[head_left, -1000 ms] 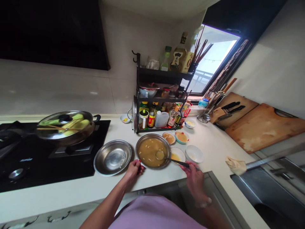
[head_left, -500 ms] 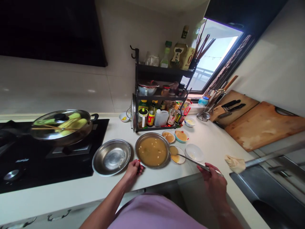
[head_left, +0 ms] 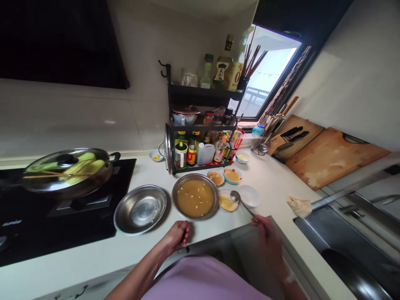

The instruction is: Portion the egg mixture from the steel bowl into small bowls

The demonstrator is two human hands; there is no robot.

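Note:
My right hand [head_left: 269, 236] grips the handle of a metal ladle [head_left: 235, 196]. The ladle's head is over a small bowl [head_left: 227, 201] holding some yellowish-brown liquid. Left of that bowl stands a round metal basin [head_left: 195, 196] of brown broth with pale bits floating in it. My left hand [head_left: 178, 234] is closed with fingers curled, just below the basin and apart from its rim; nothing shows in it. Behind are two small bowls of similar liquid, one plain [head_left: 215, 178] and one teal-rimmed [head_left: 232, 176]. A white bowl [head_left: 249, 196] sits right of the ladle.
An empty metal basin [head_left: 140, 209] stands left, beside the stove [head_left: 93, 216] with a lidded pan [head_left: 68, 171]. A black rack [head_left: 203, 128] of bottles is behind. Cutting boards [head_left: 331, 154], knives [head_left: 293, 135] and the sink [head_left: 331, 233] with a cloth [head_left: 299, 206] lie right.
The ladle has moved from the basin's right edge to over the small bowl, and its liquid no longer shows. My left hand has come away from the basin's rim.

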